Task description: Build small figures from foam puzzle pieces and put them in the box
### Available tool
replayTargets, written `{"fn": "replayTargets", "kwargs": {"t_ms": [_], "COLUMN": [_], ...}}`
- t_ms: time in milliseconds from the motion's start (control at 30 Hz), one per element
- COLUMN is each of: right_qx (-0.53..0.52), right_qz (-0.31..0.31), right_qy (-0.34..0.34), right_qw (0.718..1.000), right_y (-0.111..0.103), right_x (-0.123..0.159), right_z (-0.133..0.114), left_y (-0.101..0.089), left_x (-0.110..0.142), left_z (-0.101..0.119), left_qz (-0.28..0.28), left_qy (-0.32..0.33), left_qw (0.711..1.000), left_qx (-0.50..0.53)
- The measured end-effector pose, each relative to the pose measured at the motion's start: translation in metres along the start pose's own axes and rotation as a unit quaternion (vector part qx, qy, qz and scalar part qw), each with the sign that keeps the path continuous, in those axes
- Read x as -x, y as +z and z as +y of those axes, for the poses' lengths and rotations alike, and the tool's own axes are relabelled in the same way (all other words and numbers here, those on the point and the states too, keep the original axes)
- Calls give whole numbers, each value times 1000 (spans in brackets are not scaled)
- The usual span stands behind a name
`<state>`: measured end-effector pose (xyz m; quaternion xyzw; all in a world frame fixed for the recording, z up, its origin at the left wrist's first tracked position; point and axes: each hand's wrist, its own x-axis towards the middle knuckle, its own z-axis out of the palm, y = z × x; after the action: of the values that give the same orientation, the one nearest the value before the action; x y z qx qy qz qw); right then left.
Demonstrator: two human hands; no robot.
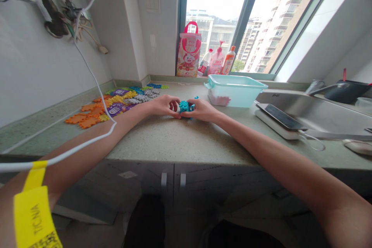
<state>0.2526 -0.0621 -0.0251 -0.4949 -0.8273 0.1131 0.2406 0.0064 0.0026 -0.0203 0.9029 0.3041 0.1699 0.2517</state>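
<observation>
From where I stand, a white cable [17,167] with a yellow tag [36,217] hangs at the far left, crossing in front of the person's left forearm. Beyond that forearm, flat knobbly pieces lie spread on the worktop [174,143]: orange pieces [87,118] outermost, then yellow pieces [123,97] and purple pieces [116,109], with grey pieces [142,99] and blue pieces [154,85] further along. The left hand [164,105] comes next, its fingers curled at the left side of a teal cluster [184,106], thumb close by its lower edge; I cannot tell how firmly that grip closes. The right hand [205,110] has the cluster pinched from the other side, between thumb and fingers, near the front middle of the worktop. A small teal bit [196,97] shows just behind the hand. Behind, by the window, stand a pink bag [188,56] and three bottles [216,61]. To the right is a pale aqua tub [247,97] with pink pieces [221,100] in it, then a phone [280,116] on a white block [270,126] beside the steel sink [334,114].
</observation>
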Motion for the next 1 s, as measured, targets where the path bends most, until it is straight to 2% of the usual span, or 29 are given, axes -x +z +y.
{"fn": "replayTargets", "kwargs": {"t_ms": [367,533,633,700,800,900,1000], "right_qx": [-54,-129,-140,-124,-80,-58,-52], "right_qz": [-30,-81,-113,-103,-54,-24,-20], "right_qy": [-12,-38,-50,-48,-20,-1,-12], "right_qw": [998,988,982,986,995,998,998], "right_y": [-3,-13,-15,-13,-9,-6,-6], "right_x": [0,1,-1,-4,-6,-7,-7], "right_z": [3,6,14,19,23,22,22], "left_y": [1,-5,-10,-13,-15,-14,-10], "left_x": [0,2,3,4,5,6,7], "left_z": [0,0,-4,-7,-10,-5,5], "left_qz": [5,-7,-8,2,11,3,7], "left_qy": [4,19,28,26,19,17,3], "left_qw": [1000,1000,998,997,995,996,996], "left_qx": [3,-20,-48,-69,-93,-93,-86]}}
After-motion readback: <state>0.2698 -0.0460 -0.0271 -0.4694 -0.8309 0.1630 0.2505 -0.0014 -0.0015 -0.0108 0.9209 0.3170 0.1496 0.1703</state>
